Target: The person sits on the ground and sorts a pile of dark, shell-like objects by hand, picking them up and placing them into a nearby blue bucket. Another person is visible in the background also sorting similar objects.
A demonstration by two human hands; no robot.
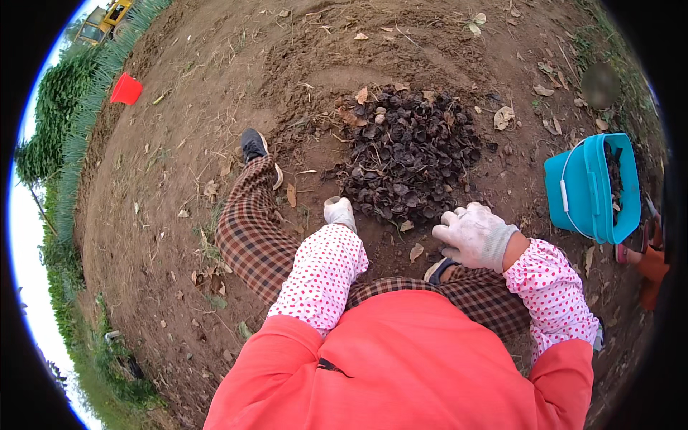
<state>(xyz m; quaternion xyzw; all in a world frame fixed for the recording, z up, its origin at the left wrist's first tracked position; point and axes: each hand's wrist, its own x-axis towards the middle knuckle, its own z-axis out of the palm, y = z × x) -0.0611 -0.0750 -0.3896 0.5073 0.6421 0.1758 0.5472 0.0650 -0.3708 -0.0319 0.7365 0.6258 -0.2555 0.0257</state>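
Observation:
A heap of dark, shrivelled husks (412, 161) lies on the bare soil in front of me, with a pale brown nut (380, 115) near its far side. Both my hands wear whitish, soiled gloves. My left hand (340, 213) is at the heap's near left edge, its fingers curled in; whatever they hold is hidden. Just off the near right edge is my right hand (474, 235), palm down, its bent fingers apart and nothing visible in them.
To the right stands a teal bucket (584, 190) with dark pieces inside; another person's foot (622, 254) is beside it. A red bucket (127, 89) sits far left, before a green plant row (79, 143). My shoe (254, 145) is left of the heap. Dry leaves (504, 117) litter the soil.

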